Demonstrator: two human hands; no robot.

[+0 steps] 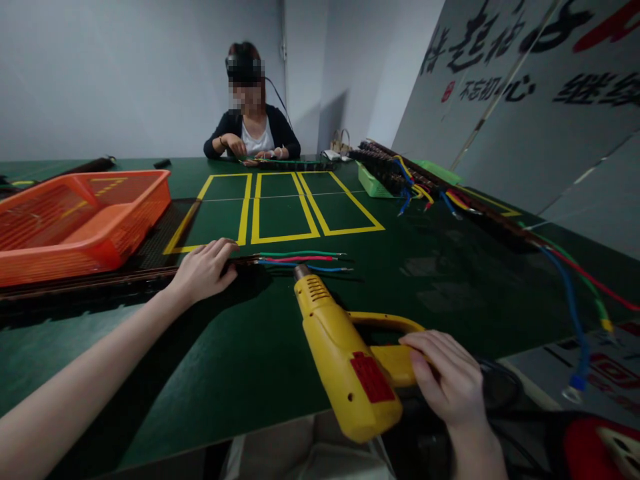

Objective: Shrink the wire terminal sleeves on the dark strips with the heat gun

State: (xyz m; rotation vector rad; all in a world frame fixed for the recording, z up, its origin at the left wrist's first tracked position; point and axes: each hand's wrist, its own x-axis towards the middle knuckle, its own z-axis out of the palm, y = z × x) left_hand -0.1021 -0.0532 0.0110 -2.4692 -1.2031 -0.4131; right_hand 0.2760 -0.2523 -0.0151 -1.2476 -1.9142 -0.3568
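My left hand (204, 271) lies over the dark end of a long wire harness (120, 283), its fingers bent round it. From that end green, red and blue wires (300, 259) run to the right, with bare or metal tips. My right hand (447, 377) is closed round the handle of a yellow heat gun (333, 340) with a red label. The gun's metal nozzle (302, 271) points away from me and sits just below the blue wire; whether they touch I cannot tell.
An orange basket (150, 220) stands at the left. Yellow tape rectangles (285, 238) mark the green table (240, 373). More harnesses (395, 167) with coloured wires lie over a light green basket (370, 181) on the right. A co-worker (255, 130) sits opposite, handling wires.
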